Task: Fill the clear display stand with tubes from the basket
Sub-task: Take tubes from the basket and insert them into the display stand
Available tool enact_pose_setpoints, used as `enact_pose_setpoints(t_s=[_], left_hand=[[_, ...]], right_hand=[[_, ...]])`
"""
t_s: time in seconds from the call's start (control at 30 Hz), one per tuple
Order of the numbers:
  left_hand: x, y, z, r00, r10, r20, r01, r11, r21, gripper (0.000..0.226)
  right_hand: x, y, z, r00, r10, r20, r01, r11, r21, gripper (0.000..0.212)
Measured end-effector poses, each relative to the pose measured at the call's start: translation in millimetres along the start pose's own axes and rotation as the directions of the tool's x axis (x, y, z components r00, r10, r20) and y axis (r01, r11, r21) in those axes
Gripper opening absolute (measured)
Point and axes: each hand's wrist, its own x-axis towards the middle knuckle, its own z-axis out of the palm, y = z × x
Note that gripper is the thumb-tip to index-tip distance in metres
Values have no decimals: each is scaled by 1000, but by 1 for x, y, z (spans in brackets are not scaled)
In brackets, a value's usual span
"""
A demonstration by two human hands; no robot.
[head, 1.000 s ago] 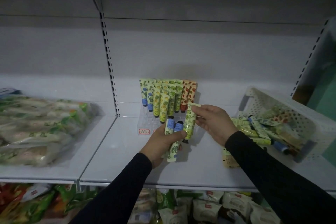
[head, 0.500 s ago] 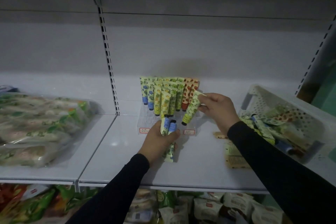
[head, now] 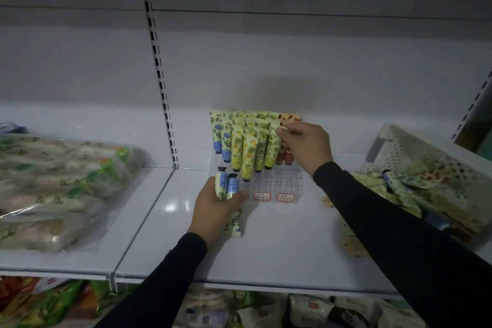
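Note:
A clear display stand sits mid-shelf, its back rows holding several patterned tubes cap down. My right hand pinches the crimped top of a green tube that stands in the stand beside red tubes. In front of the stand's left corner, my left hand grips two blue-patterned tubes, caps pointing up. The white perforated basket at the right holds several more tubes.
A clear bag of packaged goods lies on the left shelf section. An upright slotted rail divides the sections. Flat sachets lie under my right forearm. The lower shelf holds more packets.
My right hand carried the green tube up and back from the shelf front into the stand. My left hand moved slightly toward the stand with its two blue tubes.

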Motion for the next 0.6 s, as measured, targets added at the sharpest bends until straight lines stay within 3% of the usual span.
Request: enact_pose_setpoints(t_s=[0.3, 0.6], left_hand=[[-4, 5, 2, 1000, -18, 0, 18, 995, -102, 23], [-5, 6, 2, 1000, -16, 2, 16, 992, -126, 24]], right_hand=[[-1, -8, 1, 996, -89, 32, 93, 980, -174, 24], [5, -6, 5, 995, -99, 20, 101, 975, -200, 21]])
